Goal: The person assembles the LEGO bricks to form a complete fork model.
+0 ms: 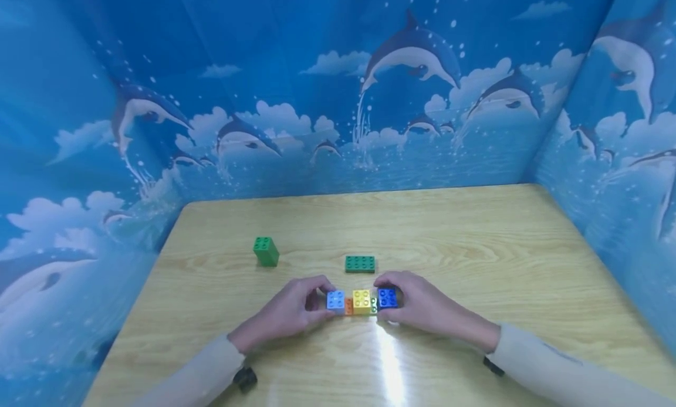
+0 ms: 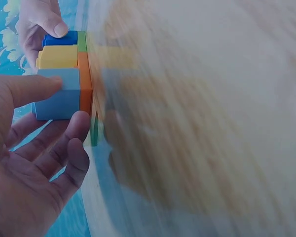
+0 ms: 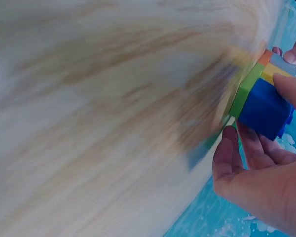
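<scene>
In the head view, your left hand (image 1: 293,304) has its grip clamped on the light blue block (image 1: 335,301), pinched between thumb and fingers. Your right hand (image 1: 419,304) clamps the dark blue block (image 1: 388,298) the same way. Between them stands the yellow block (image 1: 361,301); all three sit in a row over the orange block (image 1: 348,307) and the light green block (image 1: 374,305) on the wooden surface (image 1: 449,237). Just beyond lies the flat green block (image 1: 360,264); a tall green block (image 1: 266,251) stands farther to the left.

In the left wrist view, your thumb presses the light blue block's side, above the orange block.

In the right wrist view, you see the dark blue block resting on the light green block.
</scene>
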A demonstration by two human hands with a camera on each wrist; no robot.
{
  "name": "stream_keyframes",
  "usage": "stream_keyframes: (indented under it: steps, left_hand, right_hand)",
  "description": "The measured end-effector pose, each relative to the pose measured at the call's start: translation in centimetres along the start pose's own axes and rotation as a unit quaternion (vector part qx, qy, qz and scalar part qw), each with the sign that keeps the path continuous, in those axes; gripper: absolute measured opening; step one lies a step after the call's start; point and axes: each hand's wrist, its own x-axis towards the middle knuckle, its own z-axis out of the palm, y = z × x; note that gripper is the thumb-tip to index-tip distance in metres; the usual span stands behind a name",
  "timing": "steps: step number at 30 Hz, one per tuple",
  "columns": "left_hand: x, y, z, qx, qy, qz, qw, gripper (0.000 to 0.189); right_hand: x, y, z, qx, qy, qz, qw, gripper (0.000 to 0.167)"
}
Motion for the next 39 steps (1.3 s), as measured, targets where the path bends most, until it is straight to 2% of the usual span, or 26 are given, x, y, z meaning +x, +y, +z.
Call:
stream_keyframes:
  steps: [3, 9, 19, 26, 31, 39]
  left_hand:
    - [0.1, 0.2, 0.1, 0.005, -0.002, -0.002, 1.0000, 0.034]
    - [0.1, 0.1, 0.5, 0.006, 0.009, -0.014, 0.9998, 0.039]
    - [0.7, 0.3, 0.7, 0.050, 0.021, 0.011, 0.9985, 0.037]
    - [1.0, 0.7, 0.5, 0.065, 0.008, -0.011, 0.9978, 0.037]
    - [1.1, 0.6, 0.4, 0.055, -0.001, -0.018, 0.9983, 0.036]
    - [1.3, 0.2, 0.5, 0.052, 0.009, -0.016, 0.9985, 0.036]
  right_hand:
    - [-0.5, 0.3, -0.4, -0.020, 0.018, 0.006, 0.9996, 0.051]
    - [-0.7, 0.6, -0.6, -0.052, 0.025, -0.020, 0.9981, 0.042]
    - [-0.2, 0.5, -0.7, -0.026, 0.017, 0.005, 0.9995, 0.036]
    - [-0.2, 0.5, -0.8, -0.017, 0.017, 0.001, 0.9997, 0.037]
    - [0.0, 0.3, -0.7, -0.005, 0.009, 0.013, 0.9999, 0.037]
    - [0.3, 0.1, -0.5, -0.024, -0.003, 0.022, 0.9995, 0.041]
